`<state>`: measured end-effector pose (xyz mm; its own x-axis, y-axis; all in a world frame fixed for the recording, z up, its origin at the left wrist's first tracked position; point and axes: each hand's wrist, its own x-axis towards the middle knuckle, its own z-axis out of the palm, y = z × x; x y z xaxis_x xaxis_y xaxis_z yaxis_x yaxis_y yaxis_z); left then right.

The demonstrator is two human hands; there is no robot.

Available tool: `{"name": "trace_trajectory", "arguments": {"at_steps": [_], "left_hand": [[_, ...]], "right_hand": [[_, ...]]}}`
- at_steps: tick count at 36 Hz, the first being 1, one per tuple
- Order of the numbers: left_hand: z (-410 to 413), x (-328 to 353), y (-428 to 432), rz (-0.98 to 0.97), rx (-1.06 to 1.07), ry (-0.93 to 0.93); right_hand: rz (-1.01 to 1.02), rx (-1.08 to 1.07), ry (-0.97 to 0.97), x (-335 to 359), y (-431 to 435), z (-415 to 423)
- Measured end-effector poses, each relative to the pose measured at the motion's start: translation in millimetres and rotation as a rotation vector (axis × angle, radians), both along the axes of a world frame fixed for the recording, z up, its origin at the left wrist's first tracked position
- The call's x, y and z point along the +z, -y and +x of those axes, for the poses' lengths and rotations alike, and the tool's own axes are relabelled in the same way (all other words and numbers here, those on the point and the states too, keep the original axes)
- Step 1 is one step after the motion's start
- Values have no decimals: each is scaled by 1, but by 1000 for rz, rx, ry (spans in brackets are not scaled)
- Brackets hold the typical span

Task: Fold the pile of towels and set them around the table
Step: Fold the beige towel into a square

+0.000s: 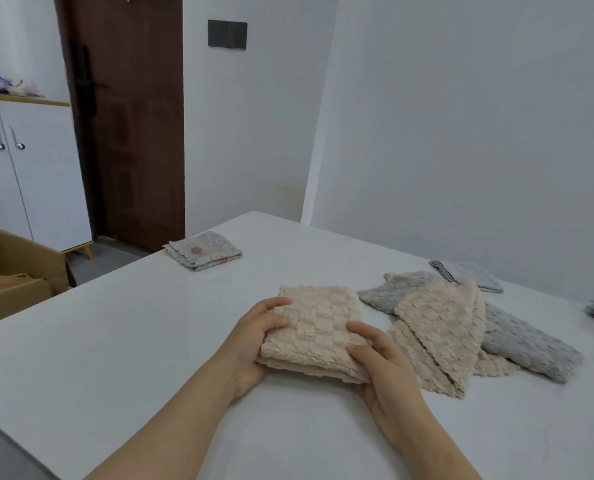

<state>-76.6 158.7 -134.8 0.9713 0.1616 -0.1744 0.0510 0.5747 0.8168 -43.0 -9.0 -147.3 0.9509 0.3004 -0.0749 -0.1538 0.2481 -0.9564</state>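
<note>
Our left hand [254, 337] and right hand [382, 362] hold the folded tan towel [318, 327] by its sides | on the white table [150, 341] | loose towel pile [461, 327] just beside

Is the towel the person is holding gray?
No, the folded towel held by the left hand and right hand is beige.

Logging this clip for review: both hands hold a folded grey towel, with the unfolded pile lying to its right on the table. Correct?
Not quite. The head view shows the folded towel held by the left hand and right hand is beige, not grey. The unfolded pile does lie to its right on the table.
</note>
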Motion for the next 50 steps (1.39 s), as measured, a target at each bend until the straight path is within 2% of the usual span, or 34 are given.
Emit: {"name": "trace_trajectory", "arguments": {"at_steps": [10,18,26,30,34,38,44,50], "left_hand": [[9,-6,0,75,17,12],[13,-10,1,283,68,8],[40,-7,5,402,110,-91],[56,5,5,396,77,-178],[67,23,1,586,56,-256],[86,53,-7,693,2,-299],[141,97,-16,768,-52,-282],[210,111,-30,901,-168,-225]], "right_hand": [[-231,-59,160,-3,-5,8],[-338,-58,210,-3,-5,13],[-297,-10,91,-8,-3,27],[-304,41,17,7,-4,35],[-322,78,-23,35,-4,48],[-376,81,-18,70,-4,72],[-451,31,0,108,-8,128],[-532,-88,-5,118,-20,191]]}}
